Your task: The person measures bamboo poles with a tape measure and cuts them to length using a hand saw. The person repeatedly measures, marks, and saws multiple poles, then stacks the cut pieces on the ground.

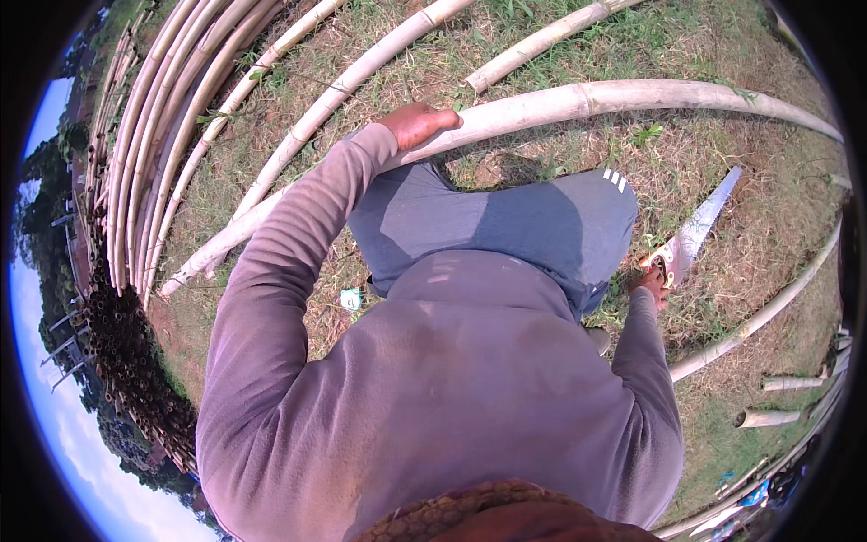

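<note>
A long pale bamboo pole (pixel 632 95) runs across in front of my knees, from the lower left to the far right. My left hand (pixel 417 125) is closed over its upper side, with part of the fingers hidden from view. Down by my right side, my right hand (pixel 652 284) grips the handle of a handsaw (pixel 709 215). The saw's toothed metal blade points away to the upper right, low over the dry grass and apart from the pole.
Several bamboo poles (pixel 163 135) lie side by side at the left, near a big stack of cut bamboo (pixel 144 388). Another pole (pixel 551 43) lies beyond mine. A curved pole (pixel 768 312) and short cut pieces (pixel 768 418) are at the right. A small whitish wrapper (pixel 350 299) lies on the grass.
</note>
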{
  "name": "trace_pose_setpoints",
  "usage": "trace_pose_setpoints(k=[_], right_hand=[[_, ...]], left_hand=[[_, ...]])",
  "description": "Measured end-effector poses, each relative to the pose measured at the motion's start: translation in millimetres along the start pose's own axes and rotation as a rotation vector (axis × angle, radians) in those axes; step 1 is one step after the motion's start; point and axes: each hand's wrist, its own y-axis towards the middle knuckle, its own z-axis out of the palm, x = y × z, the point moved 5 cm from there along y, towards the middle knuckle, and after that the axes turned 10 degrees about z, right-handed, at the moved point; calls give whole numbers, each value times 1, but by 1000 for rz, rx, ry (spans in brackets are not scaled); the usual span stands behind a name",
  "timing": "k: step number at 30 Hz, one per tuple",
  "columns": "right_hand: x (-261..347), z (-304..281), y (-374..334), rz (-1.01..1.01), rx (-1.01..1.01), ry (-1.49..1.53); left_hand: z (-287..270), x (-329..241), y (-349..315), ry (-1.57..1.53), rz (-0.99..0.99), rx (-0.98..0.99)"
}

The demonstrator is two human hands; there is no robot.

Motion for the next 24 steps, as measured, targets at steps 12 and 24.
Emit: trace_pose_setpoints(k=[12, 24], right_hand=[[-106, -134, -112, -264, -101, 2004], [29, -211, -403, -1153, -39, 1816]], left_hand=[[-35, 4, 35, 200, 63, -30], [-28, -11, 23, -79, 143, 12]])
